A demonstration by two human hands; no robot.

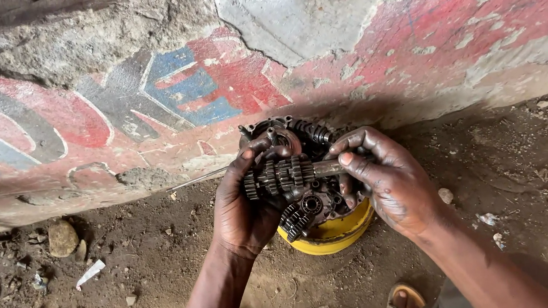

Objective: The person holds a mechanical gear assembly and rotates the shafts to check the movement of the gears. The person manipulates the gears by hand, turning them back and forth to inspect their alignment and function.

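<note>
Steel gear shaft (283,175) held level between both hands, above a greasy engine case (306,204) resting on a yellow bowl (332,235); left hand (242,207) grips its toothed end; right hand (390,179) pinches its plain end; dirt floor (132,281) beneath.

Soft, even daylight here, no glare and no harsh highlights. The painted wall (148,99) curves and bulges toward the frame edges, plain wide-angle distortion. A dull shadow sits under its overhang, right behind the oily gear cluster (286,173), and the dirt floor (132,281) reads a touch dim. Focus is crisp in the centre, softer at the corners.
</note>
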